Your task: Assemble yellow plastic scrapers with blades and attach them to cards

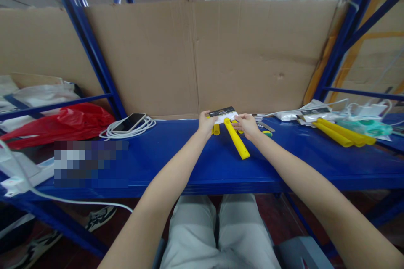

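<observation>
My left hand (pixel 206 123) pinches the left side of a black-and-white printed card (pixel 223 113), just above the blue table. At the card's right edge, the fingers of my right hand (pixel 248 125) are closed on it. A yellow plastic handle (pixel 237 141) slants from the card's lower edge toward me, its wider end nearest my body. Whether it is fastened to the card cannot be made out. Another yellow handle (pixel 216 129) shows behind, beside my left fingers. Near my right wrist lie a metal blade-like piece (pixel 267 127) and a small green-and-yellow item (pixel 267 133).
The blue table (pixel 176 164) has a cardboard wall (pixel 151 59) behind it. Yellow handles (pixel 344 132) with cards and a green plastic bag (pixel 366 127) lie at right. At left are a phone (pixel 130 122), a coiled white cable (pixel 142 128) and a red bag (pixel 72 119).
</observation>
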Demonstrator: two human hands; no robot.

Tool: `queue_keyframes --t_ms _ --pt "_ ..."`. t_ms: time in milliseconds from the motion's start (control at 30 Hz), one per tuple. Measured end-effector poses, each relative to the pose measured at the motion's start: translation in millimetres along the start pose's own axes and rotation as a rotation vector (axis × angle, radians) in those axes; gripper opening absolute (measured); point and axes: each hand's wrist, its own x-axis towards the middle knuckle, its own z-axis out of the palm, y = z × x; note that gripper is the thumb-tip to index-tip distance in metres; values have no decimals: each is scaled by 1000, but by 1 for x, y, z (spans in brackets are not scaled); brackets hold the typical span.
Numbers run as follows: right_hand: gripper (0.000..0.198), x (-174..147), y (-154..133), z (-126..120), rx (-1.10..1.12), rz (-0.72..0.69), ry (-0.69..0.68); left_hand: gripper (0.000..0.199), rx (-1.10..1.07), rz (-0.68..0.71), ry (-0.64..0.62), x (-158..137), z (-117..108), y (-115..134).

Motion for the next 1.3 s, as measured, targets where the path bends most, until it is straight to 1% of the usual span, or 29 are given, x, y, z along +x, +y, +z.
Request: queue_keyframes --t_ms 100,267,333,367,400,467,500,533,567,633,733,967,1100,1200,1300 --pt "19 -1 0 -1 -35 29 -1 41 103 59 -62 -7 1 3" --pt "16 1 2 -1 -130 47 -4 46 191 2 -105 -19 1 5" --pt "13 3 3 -2 -230 -7 0 50 207 -14 -101 -22 0 6" --pt "13 4 4 -3 -315 -85 6 52 219 -17 -98 -22 0 6" --pt "14 5 5 -4 -421 -204 15 54 238 -13 -96 -23 -1 6" --pt "17 5 6 -5 -660 -495 28 56 302 6 -100 -23 -2 7" --pt "17 4 7 -5 -772 -618 22 56 341 17 -104 -23 -2 8" --pt "17 3 7 -4 -870 -693 4 56 378 29 -104 -23 -2 8" --pt "16 1 8 -2 -950 -719 -27 56 408 37 -102 -23 -2 9" --pt "18 -4 9 2 -1057 -688 -113 55 444 44 -92 -23 -2 10" --pt "26 -10 9 6 -1135 -634 -238 54 457 51 -80 -22 -2 11" --pt "25 -18 2 7 -1281 -700 -382 52 417 80 -67 -17 -5 11" --pt "26 -21 -1 8 -1399 -702 -420 38 395 50 -97 -18 -5 14" --pt "29 -21 -1 9 -1419 -698 -430 29 395 29 -108 -19 -5 15" --pt "32 -16 -2 7 -1451 -688 -411 24 421 39 -116 -17 -5 15"
